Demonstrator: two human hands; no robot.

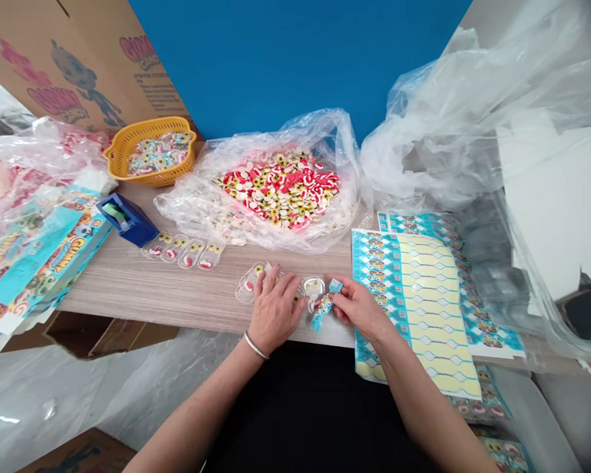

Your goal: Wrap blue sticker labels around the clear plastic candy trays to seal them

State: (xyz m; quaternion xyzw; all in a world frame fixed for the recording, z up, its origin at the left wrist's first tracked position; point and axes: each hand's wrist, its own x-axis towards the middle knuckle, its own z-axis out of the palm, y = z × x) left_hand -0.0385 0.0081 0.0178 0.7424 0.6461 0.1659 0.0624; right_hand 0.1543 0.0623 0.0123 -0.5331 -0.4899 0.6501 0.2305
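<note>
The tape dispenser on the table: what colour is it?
The tape dispenser is blue, shown best in the head view.

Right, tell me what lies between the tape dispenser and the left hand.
The head view shows clear blister trays of gummy candy between the tape dispenser and the left hand.

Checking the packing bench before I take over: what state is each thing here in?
Left hand: pressed on a clear blister tray.
Right hand: pinching a blue paper label.
Plastic bag: open, gummy candies heaped inside.
Yellow basket: filled with candy packets.
Blister strip: lying flat, candies in its cells.
Label sheet: lying flat.
Blue tape dispenser: tape loaded.
</note>
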